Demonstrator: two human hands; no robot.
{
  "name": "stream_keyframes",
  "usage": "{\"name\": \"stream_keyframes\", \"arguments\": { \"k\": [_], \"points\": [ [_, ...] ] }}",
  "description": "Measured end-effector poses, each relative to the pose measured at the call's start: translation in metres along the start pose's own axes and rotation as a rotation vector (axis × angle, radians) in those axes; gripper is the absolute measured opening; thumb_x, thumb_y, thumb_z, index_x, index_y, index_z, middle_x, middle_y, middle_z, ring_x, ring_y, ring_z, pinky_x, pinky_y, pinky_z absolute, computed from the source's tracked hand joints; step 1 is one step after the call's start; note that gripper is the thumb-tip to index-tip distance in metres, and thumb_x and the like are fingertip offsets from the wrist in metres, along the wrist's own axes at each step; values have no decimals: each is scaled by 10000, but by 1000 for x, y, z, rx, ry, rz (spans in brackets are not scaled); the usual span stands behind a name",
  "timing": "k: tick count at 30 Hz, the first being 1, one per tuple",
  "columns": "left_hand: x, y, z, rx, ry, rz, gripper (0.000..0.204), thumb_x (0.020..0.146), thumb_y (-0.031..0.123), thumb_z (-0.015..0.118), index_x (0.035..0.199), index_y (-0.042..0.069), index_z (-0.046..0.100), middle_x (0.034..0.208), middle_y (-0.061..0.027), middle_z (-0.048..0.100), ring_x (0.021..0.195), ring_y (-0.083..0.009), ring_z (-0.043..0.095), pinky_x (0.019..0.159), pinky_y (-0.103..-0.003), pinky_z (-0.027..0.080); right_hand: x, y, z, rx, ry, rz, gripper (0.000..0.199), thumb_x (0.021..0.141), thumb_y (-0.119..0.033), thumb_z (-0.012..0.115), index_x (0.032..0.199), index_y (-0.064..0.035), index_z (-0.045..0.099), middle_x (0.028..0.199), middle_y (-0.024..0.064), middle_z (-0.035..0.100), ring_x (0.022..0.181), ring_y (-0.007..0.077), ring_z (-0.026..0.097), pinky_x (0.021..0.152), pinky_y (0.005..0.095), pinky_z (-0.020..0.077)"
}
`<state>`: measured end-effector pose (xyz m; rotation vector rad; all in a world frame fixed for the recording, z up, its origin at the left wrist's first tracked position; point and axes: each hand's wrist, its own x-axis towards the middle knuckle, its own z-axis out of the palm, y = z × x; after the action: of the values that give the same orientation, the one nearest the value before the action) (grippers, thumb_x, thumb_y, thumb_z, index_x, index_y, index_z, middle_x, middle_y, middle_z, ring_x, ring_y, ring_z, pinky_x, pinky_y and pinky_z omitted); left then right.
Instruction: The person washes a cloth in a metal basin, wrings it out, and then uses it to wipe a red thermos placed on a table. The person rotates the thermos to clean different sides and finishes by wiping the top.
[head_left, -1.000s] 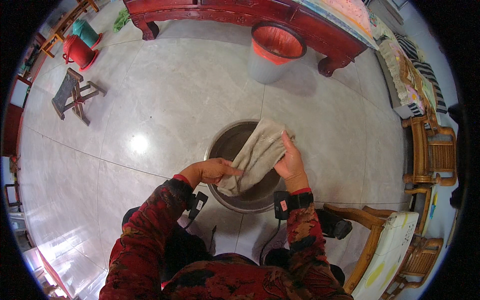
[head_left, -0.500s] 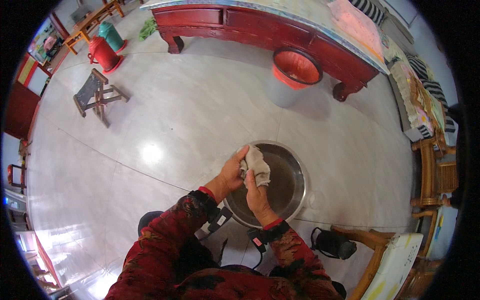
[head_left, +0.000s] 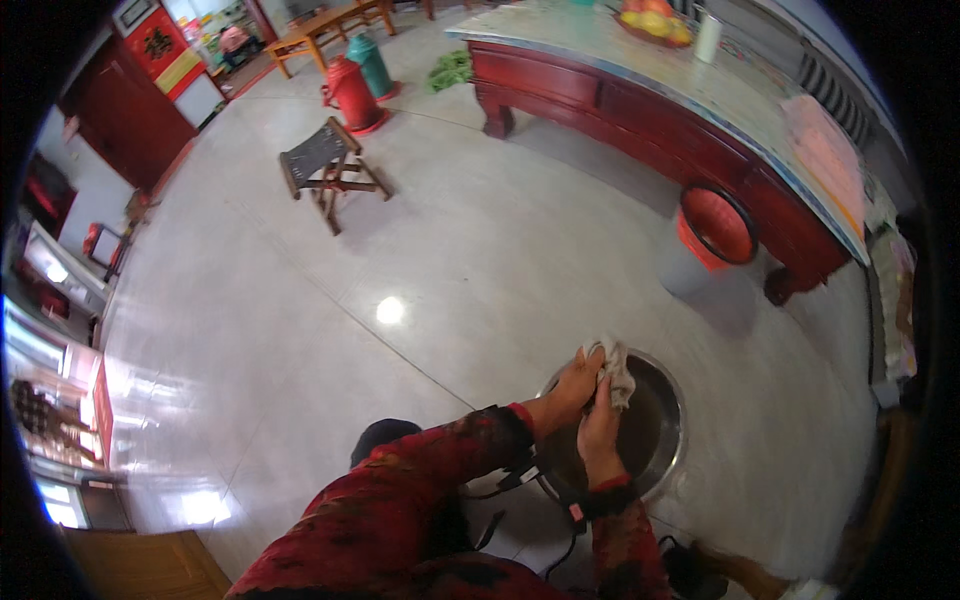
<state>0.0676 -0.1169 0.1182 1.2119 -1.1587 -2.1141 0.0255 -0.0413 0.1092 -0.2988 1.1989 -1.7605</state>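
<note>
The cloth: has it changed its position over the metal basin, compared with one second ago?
Yes. The cloth was spread wide over the metal basin; now both hands bunch it up small above the basin's near-left rim.

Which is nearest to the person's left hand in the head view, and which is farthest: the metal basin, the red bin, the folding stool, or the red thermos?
From the left hand:
1. Metal basin, just under and right of the hand.
2. Red bin, up and to the right, beside the red table.
3. Folding stool, far up-left on the open floor.
4. Red thermos, beyond the stool, farthest.
</note>
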Motion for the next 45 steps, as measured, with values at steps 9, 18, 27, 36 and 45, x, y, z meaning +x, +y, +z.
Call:
{"name": "stream_keyframes", "arguments": {
  "k": [9,18,27,36,45],
  "points": [
    [-13,13,0,259,-68,224,433,967,332,424,1255,8,429,1075,-152,568,971,-245,556,882,-387,449,-8,0,0,282,-7,36,434,1002,-311,419,1378,-94,402,1330,20,481,1212,146,444,1022,330,364],
    [-11,-9,7,1110,19,760,351,944,202,482,1209,-28,478,1159,-210,541,1077,-273,526,932,-355,409,1,-14,-15,340,59,195,549,965,-404,480,1383,-63,377,1258,110,541,1132,271,534,972,377,426],
    [18,26,-32,-523,-382,-41,248,875,98,575,1108,13,585,1094,-85,630,1008,-201,603,870,-333,489,10,-50,-61,719,-121,21,434,987,-312,441,1336,-53,448,1332,74,505,1240,232,457,1065,400,341],
    [-4,33,-23,-244,-428,-126,369,796,-14,585,1162,4,544,1144,-105,603,1011,-235,609,897,-354,502,2,-78,-66,703,-97,12,469,984,-357,424,1352,-65,435,1371,75,471,1272,264,425,1074,448,318],
    [-7,45,-16,-285,-557,-273,316,857,106,622,1149,14,542,1128,-96,604,1001,-203,612,872,-356,517,-5,-80,-55,591,-275,194,519,987,-413,402,1353,-46,421,1362,100,476,1255,270,450,1066,448,341]
  ]
}}
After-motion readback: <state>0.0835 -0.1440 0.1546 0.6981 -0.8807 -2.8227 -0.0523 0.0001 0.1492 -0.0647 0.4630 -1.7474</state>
